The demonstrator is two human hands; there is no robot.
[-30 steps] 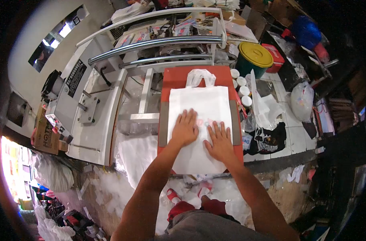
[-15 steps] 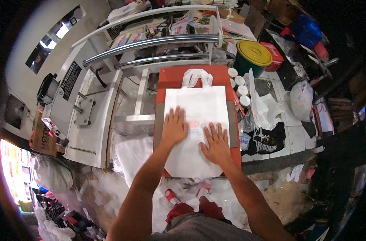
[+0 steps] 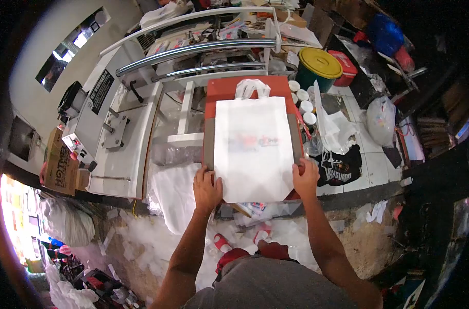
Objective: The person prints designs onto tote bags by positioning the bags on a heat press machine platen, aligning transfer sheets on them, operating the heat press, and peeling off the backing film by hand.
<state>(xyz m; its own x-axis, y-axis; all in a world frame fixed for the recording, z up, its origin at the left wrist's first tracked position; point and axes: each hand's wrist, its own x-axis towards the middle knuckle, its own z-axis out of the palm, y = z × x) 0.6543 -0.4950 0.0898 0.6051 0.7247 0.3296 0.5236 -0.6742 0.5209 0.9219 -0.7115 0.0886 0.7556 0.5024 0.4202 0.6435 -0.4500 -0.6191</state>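
Note:
A white tote bag (image 3: 252, 177) lies flat on the red heat press pad (image 3: 221, 88), its handles at the far end. Faint, blurred red and dark lettering shows on the bag's middle. My left hand (image 3: 207, 190) is closed over the pad's near left edge, with the thumb close to the bag's side. On the opposite edge, my right hand (image 3: 306, 178) has its fingers curled over the rim beside the bag. Grey-brown strips (image 3: 209, 139) of the surface show along both sides of the bag. The undersides of both grips are hidden.
To the left stands the white heat press machine (image 3: 124, 165), with steel rails (image 3: 198, 49) behind. White-lidded jars (image 3: 306, 106), a green bucket with a yellow lid (image 3: 321, 63) and a black printed cloth (image 3: 342, 166) are on the right. White bags (image 3: 175, 193) lie at left.
Both hands have left the bag's face and drawn back to the pad's near side edges, gripping there. The lettering they partly covered is now exposed. The camera view has shifted slightly.

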